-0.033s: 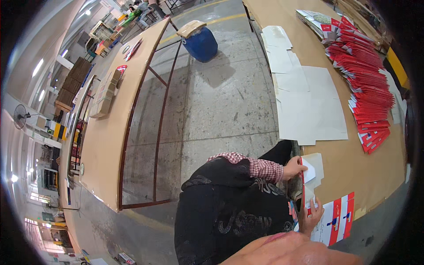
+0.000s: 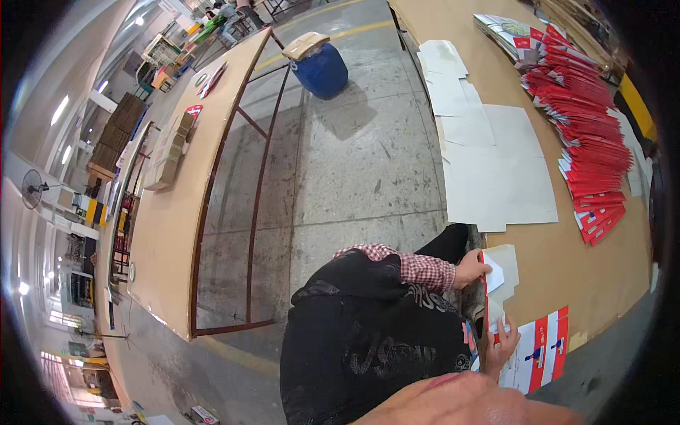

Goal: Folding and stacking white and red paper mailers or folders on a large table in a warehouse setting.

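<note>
At the table's near left edge lies a folding carton blank (image 2: 503,292), its grey-white inner face showing, with cut flaps and a red strip along the side nearest me. My left hand (image 2: 470,270), in a red-and-white checked sleeve, pinches that edge, thumb on top. Lower down, my right hand (image 2: 501,348) has its fingers bent over the blank's near end, partly hiding it. Beside the right hand is a red-and-white printed carton panel (image 2: 542,350), overhanging the table corner; whether it joins the blank I cannot tell.
White sheets (image 2: 496,177) cover the left side of my brown-topped table (image 2: 595,283). Beyond them runs a long row of red-and-white folded cartons (image 2: 584,131). Across the aisle, a second table (image 2: 163,262) bears a bundle (image 2: 168,152). A blue barrel (image 2: 322,71) stands on the floor.
</note>
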A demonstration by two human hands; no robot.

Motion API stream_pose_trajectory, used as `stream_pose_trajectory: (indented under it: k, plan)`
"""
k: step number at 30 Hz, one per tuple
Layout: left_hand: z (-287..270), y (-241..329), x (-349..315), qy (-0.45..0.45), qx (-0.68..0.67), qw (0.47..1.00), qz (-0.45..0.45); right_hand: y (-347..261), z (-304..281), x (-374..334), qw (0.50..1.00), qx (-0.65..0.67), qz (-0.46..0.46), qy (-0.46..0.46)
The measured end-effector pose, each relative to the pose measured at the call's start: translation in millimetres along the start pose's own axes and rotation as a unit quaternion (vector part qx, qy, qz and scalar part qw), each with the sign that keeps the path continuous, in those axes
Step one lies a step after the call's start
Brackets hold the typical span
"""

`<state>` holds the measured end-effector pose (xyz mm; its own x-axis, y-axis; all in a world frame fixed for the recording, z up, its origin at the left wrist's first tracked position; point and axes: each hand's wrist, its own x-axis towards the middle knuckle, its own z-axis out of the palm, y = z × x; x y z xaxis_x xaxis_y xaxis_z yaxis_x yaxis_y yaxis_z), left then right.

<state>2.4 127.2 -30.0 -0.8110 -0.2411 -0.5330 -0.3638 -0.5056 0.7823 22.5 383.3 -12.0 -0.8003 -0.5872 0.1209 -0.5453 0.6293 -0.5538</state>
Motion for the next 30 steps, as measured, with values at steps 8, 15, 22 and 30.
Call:
stream_pose_trajectory:
  k: [8, 15, 22, 30]
  plan:
    - [66, 49, 19, -0.503, 0.446, 0.538, 0.508, -3, 5, 27, 0.993, -0.049, 0.044, -0.093]
    - [73, 22, 37, -0.5, 0.503, 0.447, 0.546, -32, -21, -22, 0.965, -0.12, 0.189, 0.133]
    - [79, 15, 35, -0.477, 0.553, 0.4, 0.554, -27, -6, -36, 0.963, -0.12, 0.205, 0.127]
    - [77, 16, 33, -0.469, 0.59, 0.361, 0.549, -27, 3, -35, 0.965, -0.12, 0.202, 0.116]
